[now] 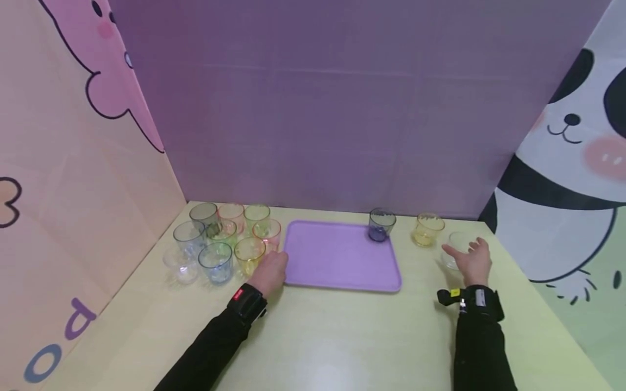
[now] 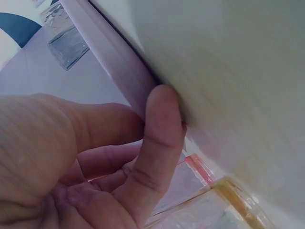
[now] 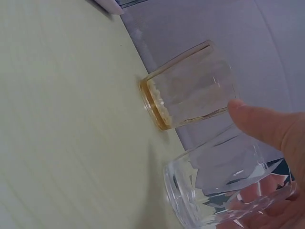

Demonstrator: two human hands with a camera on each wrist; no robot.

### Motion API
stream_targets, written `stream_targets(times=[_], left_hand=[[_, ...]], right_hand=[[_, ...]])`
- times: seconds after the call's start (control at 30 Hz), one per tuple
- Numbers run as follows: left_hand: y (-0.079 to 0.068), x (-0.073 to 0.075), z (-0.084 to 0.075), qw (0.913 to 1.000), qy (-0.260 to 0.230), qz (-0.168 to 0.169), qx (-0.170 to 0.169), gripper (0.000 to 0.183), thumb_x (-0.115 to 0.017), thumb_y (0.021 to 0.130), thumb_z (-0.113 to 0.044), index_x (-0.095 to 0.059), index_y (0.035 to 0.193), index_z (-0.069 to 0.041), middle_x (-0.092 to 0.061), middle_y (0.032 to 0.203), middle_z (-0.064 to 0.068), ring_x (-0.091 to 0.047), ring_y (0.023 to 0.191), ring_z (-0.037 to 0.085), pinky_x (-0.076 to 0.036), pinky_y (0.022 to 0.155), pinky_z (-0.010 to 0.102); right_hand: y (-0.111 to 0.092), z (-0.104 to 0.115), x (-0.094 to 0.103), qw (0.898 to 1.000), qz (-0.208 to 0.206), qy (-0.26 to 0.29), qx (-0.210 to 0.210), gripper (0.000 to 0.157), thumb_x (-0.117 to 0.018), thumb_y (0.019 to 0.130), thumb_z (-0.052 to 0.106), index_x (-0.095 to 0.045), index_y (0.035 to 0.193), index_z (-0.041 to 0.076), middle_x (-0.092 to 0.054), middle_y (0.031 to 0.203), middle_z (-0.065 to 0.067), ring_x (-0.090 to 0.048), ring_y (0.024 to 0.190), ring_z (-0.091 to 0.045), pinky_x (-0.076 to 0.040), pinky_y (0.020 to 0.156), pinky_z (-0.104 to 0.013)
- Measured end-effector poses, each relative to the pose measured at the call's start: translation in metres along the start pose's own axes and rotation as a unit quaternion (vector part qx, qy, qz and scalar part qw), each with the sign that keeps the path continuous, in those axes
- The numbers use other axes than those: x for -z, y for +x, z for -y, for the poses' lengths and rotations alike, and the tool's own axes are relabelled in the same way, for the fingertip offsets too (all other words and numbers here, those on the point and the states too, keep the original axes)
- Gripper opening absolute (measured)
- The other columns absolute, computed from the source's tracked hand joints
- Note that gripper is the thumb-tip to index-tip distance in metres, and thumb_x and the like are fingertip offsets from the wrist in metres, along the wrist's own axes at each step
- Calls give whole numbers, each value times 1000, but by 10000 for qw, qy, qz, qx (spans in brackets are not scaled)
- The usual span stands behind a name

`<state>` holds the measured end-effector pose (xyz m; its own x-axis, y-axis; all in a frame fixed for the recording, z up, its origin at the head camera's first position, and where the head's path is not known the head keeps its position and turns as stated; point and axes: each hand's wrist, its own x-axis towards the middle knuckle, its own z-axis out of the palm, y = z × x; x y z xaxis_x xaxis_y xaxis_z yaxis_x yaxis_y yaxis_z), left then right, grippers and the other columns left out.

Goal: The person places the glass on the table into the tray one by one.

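- Clear glass (image 1: pixel 454 262): at the right end of the table (image 1: pixel 337 347), right of the purple tray (image 1: pixel 337 255), just in front of the yellow glass (image 1: pixel 427 231).
- Right hand (image 1: pixel 473 263): at the clear glass, thumb on one side, other fingers (image 3: pixel 259 188) round the far side, seen through the wall. Spread with the glass between; can't tell whether they press on it.
- Left hand (image 1: pixel 269 271): thumb and a finger pinching the tray's left edge, tray flat on the table.
- Dark glass (image 1: pixel 380 231): upright, in the tray's back right corner.
- Yellow glass: upright on the table between dark glass and clear glass, touching neither.
- Glass cluster (image 1: pixel 215 260): left of the tray, packed tight; smoky, pink, green, blue, amber and clear ones. Amber and pink ones sit just beside the left hand.
- Behind the table: purple backdrop (image 1: pixel 303 119). Panda print (image 1: pixel 572 179) on the right side, pink cartoon print (image 1: pixel 107 92) on the left.
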<state>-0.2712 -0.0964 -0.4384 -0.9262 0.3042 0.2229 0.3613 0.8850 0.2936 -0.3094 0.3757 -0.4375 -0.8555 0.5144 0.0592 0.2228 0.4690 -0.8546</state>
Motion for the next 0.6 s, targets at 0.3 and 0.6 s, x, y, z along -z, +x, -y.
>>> stream_targets(times=[0.3,0.6], left_hand=[[-1,-1,1,10000,33,-56,-64,11,-60,72,9,-59,77,0,-56,66,9,-55,61,23,-46,55,33],[-1,0,0,9999,24,-84,-77,11,-61,71,9,-59,76,0,-56,65,9,-55,61,23,-47,56,33]], right_hand=[[-2,8,-4,9948,-531,695,-521,104,-78,62,50,-22,141,13,-35,138,-13,-39,120,-27,-39,93,-40],[-5,18,-11,9899,-396,1269,-490,96,-80,60,46,-28,135,19,-36,128,-5,-47,110,-17,-43,82,-27]])
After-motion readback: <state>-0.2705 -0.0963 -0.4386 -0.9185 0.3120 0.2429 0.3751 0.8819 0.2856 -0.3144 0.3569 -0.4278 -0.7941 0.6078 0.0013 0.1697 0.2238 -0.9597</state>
